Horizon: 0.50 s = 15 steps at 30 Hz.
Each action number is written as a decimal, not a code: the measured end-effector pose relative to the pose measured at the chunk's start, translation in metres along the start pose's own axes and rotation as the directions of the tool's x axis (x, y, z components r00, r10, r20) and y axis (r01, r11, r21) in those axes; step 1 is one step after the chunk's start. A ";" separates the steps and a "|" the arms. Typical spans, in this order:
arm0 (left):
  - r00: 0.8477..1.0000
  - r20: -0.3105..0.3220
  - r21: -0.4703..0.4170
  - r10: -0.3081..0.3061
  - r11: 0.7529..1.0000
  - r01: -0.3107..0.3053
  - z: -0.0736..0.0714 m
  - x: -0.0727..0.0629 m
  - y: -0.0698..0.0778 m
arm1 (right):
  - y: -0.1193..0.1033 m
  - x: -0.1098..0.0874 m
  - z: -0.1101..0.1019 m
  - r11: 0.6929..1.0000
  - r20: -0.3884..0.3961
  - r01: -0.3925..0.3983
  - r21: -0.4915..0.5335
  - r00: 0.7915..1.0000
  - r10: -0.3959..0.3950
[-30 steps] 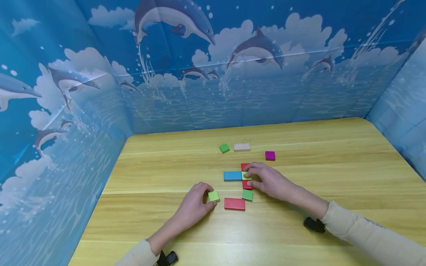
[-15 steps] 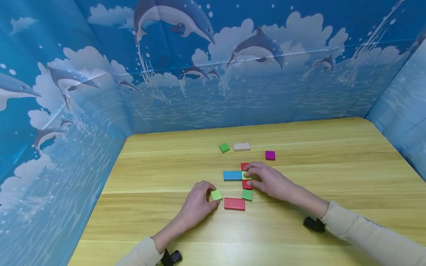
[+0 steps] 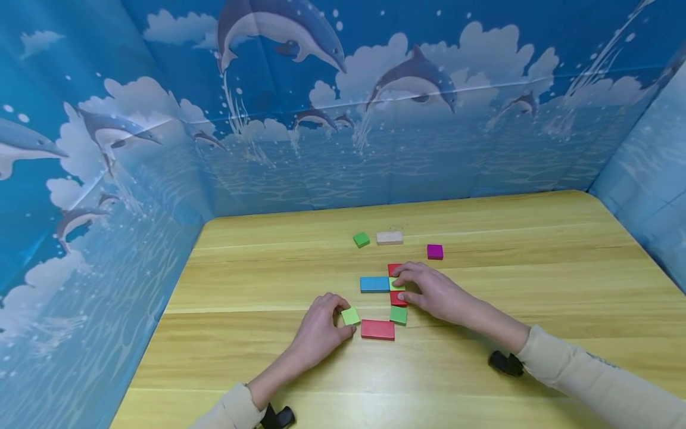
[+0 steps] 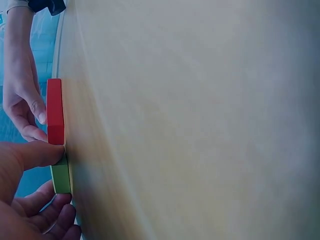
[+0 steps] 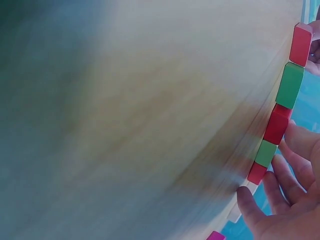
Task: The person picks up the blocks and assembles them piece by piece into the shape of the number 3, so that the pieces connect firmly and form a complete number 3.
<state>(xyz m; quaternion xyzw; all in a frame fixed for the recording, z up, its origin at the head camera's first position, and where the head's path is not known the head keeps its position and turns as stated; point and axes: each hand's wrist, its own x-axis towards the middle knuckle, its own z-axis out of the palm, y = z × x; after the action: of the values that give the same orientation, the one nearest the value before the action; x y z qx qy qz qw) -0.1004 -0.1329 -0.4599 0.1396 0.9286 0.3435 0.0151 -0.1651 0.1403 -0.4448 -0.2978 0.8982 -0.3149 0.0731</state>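
My left hand (image 3: 320, 329) pinches a small lime-green block (image 3: 351, 316) between thumb and fingers, low on the wooden table. Just right of that block lies a long red block (image 3: 377, 329); a narrow gap parts them in the head view. Fingers of my right hand (image 3: 436, 292) rest against a column of small blocks: a red one (image 3: 393, 270) at the far end, a lime one (image 3: 395, 286), then another red one (image 3: 395, 300). A blue block (image 3: 374, 285) adjoins the column's left side. Below it sits a green block (image 3: 398, 314), close to the long red block's corner.
Farther back on the table (image 3: 268, 262) lie a green block (image 3: 361, 239), a pale oblong block (image 3: 389, 238) and a magenta block (image 3: 435, 252). A dolphin-printed curtain (image 3: 343, 149) stands behind the table and along its sides.
My left hand has slid the lime-green block a little to the right, towards the long red block, and the block has turned slightly. My right hand has stayed in place on the column.
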 end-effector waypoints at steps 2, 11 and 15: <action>1.000 -0.002 0.014 0.008 1.000 -0.008 0.001 0.000 0.000 | 0.001 0.000 0.000 1.000 0.001 0.000 0.004 1.000 0.000; 1.000 -0.006 0.052 0.023 0.998 -0.022 0.002 0.001 0.001 | 0.002 0.001 0.001 1.000 0.002 0.005 0.005 1.000 -0.005; 1.000 0.007 0.050 0.019 0.999 -0.020 0.001 0.001 0.000 | 0.002 0.001 0.000 1.000 0.002 0.002 0.006 1.000 -0.002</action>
<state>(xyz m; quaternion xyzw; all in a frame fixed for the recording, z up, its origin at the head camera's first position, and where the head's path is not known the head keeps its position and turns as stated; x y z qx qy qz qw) -0.1011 -0.1317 -0.4607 0.1502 0.9355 0.3197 0.0114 -0.1666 0.1408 -0.4463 -0.2988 0.8968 -0.3175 0.0747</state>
